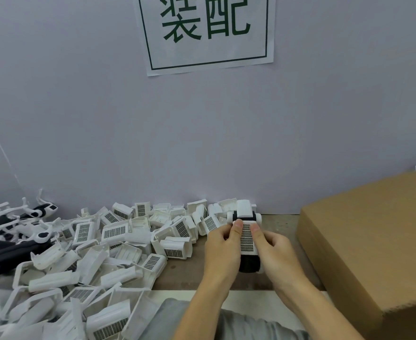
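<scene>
A white plastic part with a grey grid panel [247, 238] and a black lower section sits upright between both hands over the table. My left hand [223, 249] grips its left side, thumb pressed on the panel's top left edge. My right hand [274, 249] grips its right side, thumb on the panel's top right edge. The part's upper white end pokes out above the thumbs. My fingers behind the part are hidden.
A big heap of white plastic parts with grid panels [118, 241] covers the table's left half. Black-and-white curved parts [10, 229] lie at the far left. A brown cardboard box [374, 241] stands at the right. A grey wall with a paper sign [205, 33] rises behind.
</scene>
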Available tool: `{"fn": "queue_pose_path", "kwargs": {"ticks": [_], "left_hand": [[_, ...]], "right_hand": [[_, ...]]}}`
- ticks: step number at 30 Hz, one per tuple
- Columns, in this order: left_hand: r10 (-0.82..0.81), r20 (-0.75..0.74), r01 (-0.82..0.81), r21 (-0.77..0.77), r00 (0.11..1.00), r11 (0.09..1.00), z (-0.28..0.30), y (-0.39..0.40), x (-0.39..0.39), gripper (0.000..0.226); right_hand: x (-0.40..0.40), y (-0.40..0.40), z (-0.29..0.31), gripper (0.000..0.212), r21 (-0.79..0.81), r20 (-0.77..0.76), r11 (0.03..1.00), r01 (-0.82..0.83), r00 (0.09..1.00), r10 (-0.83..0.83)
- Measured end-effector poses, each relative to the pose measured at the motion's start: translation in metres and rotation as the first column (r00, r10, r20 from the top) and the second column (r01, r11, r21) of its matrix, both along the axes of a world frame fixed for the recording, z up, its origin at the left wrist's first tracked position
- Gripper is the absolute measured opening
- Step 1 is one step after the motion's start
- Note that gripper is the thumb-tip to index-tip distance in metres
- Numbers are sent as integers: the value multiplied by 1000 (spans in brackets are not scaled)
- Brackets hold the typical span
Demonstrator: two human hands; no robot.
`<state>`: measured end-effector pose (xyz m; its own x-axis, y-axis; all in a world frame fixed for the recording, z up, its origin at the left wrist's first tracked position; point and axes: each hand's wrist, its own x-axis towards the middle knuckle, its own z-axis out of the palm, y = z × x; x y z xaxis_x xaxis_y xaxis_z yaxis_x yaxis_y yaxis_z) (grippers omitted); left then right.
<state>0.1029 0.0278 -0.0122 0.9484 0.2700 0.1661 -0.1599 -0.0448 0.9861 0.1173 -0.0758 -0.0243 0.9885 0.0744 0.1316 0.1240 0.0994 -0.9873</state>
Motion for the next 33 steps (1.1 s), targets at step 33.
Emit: {"fn": "queue_pose_path", "kwargs": {"ticks": [33], "left_hand": [[-139,-118,94,-325,983,941,-1,7,0,17]], "right_hand": [[-1,-10,2,34,-105,201,993,52,979,-30]]}}
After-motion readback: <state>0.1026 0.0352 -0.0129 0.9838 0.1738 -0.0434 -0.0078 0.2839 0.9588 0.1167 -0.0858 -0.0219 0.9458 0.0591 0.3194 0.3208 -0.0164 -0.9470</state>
